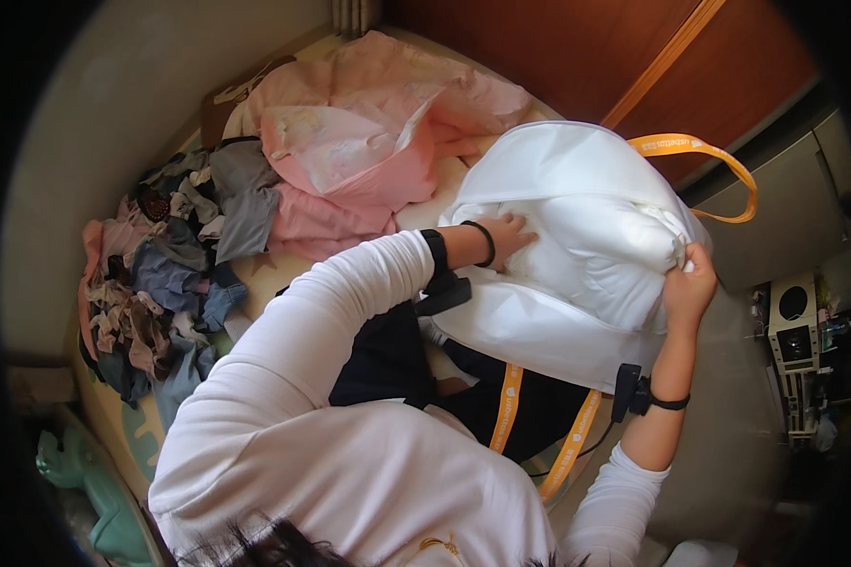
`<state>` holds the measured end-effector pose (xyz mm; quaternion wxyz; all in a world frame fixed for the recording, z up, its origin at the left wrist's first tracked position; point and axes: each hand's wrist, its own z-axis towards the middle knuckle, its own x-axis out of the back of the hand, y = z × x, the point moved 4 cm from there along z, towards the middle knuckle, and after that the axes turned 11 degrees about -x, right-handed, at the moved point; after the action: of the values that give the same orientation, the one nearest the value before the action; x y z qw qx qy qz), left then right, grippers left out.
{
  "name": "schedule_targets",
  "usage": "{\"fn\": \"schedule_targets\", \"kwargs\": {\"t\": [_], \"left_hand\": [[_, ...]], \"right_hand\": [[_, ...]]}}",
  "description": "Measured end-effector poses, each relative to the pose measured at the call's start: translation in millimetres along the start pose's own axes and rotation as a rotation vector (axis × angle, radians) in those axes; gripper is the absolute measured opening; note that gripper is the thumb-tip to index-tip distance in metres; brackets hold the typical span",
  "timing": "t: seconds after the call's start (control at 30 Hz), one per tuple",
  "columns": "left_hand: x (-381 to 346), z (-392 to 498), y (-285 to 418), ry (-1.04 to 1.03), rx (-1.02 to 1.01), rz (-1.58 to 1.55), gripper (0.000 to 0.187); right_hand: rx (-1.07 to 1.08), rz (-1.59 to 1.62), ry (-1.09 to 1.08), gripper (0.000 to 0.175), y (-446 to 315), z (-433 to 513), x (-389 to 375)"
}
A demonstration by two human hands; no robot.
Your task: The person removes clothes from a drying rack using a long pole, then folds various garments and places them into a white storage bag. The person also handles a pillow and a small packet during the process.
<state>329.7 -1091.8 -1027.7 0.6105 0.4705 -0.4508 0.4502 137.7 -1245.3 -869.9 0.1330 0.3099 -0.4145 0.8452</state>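
Observation:
A large white storage bag [539,319] with orange webbing straps lies before me, its top unfastened. White padded bedding [588,248] is bunched inside. My left hand [507,241] reaches in at the bag's left end, fingers spread against the white fabric and holding nothing that I can see. At the right end my right hand [689,283] pinches a bit of white fabric; whether it is the bag's rim or the bedding I cannot tell. One orange strap [741,177] loops up past the far side, and another [508,407] hangs down on the near side.
Pink bedding [369,156] lies rumpled at the far left, beside a heap of mixed clothes [163,276]. Behind the bag stand reddish-brown wooden doors [539,57]. A green plastic animal figure [106,489] is at lower left. A cream-coloured shelf unit [794,333] stands far right.

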Motion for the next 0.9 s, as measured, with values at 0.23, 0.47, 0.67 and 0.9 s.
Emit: {"fn": "schedule_targets", "kwargs": {"t": [0.23, 0.47, 0.67, 0.9], "left_hand": [[-18.4, 41.0, -41.1, 0.109, 0.271, -0.721, 0.023], [-28.5, 44.2, -32.2, 0.217, 0.208, -0.146, 0.036], [-20.4, 33.9, -25.5, -0.118, 0.677, -0.575, 0.028], [35.3, 15.7, 23.7, 0.125, 0.626, -1.237, 0.011]], "right_hand": [[0.312, -0.270, 0.006, 0.060, -10.8, -48.9, -21.1], [0.276, -0.397, -0.161, 0.068, -22.9, -83.9, -54.4], [0.161, -0.037, -0.063, 0.032, -1.0, -89.3, -59.9], [0.026, -0.083, 0.118, 0.035, 26.1, -82.1, -22.6]]}}
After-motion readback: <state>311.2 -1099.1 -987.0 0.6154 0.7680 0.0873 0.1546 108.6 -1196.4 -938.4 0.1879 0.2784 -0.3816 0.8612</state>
